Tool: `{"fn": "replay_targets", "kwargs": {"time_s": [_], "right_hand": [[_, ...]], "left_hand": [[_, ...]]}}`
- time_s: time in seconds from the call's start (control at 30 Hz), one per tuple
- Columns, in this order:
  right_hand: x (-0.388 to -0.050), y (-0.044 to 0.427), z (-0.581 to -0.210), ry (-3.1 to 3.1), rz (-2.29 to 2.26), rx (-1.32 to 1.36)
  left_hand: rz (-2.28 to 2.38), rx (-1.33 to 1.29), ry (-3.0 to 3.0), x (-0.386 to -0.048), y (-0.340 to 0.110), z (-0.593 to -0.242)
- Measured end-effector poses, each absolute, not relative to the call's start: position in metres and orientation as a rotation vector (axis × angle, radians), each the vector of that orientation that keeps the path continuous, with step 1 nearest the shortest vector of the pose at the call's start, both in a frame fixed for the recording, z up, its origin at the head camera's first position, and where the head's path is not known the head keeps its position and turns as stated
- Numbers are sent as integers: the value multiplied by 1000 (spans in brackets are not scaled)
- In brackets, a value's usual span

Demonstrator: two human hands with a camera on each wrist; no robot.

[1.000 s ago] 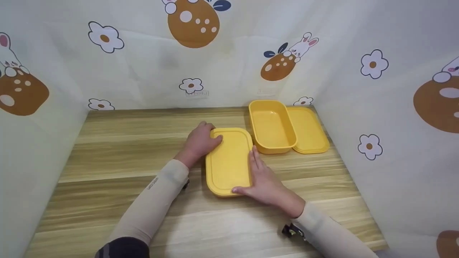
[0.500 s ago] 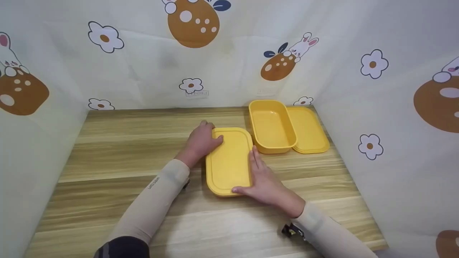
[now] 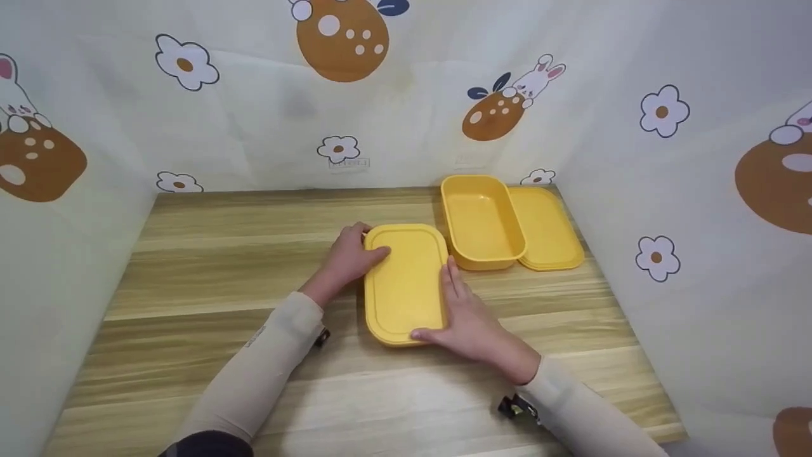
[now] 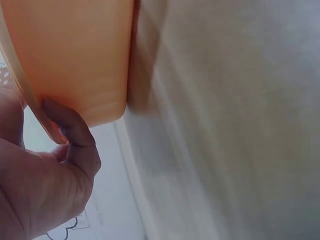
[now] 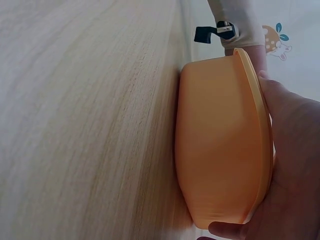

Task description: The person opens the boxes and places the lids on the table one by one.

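Note:
A yellow rectangular food container [image 5: 217, 135] stands on the table with a yellow lid [image 3: 406, 289] over its top. My left hand [image 3: 346, 259] is at its far left corner, thumb on top of the lid. In the left wrist view, a bent finger [image 4: 75, 132] hooks under the lid's rim, so the rim is pinched there. My right hand [image 3: 472, 324] holds the near right part, its thumb on the lid's near end and its fingers along the right side. The container's inside is hidden under the lid.
A second yellow container [image 3: 483, 219], uncovered with nothing seen inside, stands behind and to the right. It overlaps another yellow lid [image 3: 550, 228] lying flat beside the right wall. Patterned cloth walls [image 3: 254, 114] border the wooden table [image 3: 222, 254] at the back and sides.
My left hand has shifted slightly left and toward me at the far left corner, showing more of the lid there. The right hand and the container stay in place.

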State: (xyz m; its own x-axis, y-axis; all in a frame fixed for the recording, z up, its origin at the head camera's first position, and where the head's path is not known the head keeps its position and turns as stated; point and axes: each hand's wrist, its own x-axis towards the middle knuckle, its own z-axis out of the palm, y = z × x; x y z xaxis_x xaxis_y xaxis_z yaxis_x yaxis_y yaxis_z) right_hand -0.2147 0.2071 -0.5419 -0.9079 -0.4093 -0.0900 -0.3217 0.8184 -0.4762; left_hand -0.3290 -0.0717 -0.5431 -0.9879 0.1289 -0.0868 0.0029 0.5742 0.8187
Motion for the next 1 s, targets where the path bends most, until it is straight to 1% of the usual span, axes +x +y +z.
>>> {"fn": "replay_targets", "kwargs": {"time_s": [0.27, 0.57, 0.8, 1.0], "right_hand": [[-215, 207, -542, 2810, -699, -570], [-213, 208, -541, 2807, -715, -590], [-214, 209, -542, 2814, -700, -579], [-215, 207, -541, 2805, -703, -588]], "left_hand": [[1394, 90, 2673, -327, -70, -545], [1254, 110, 2765, -326, -64, -541], [1240, 190, 2754, -327, -65, -540], [1134, 276, 2761, -336, -75, -535]]}}
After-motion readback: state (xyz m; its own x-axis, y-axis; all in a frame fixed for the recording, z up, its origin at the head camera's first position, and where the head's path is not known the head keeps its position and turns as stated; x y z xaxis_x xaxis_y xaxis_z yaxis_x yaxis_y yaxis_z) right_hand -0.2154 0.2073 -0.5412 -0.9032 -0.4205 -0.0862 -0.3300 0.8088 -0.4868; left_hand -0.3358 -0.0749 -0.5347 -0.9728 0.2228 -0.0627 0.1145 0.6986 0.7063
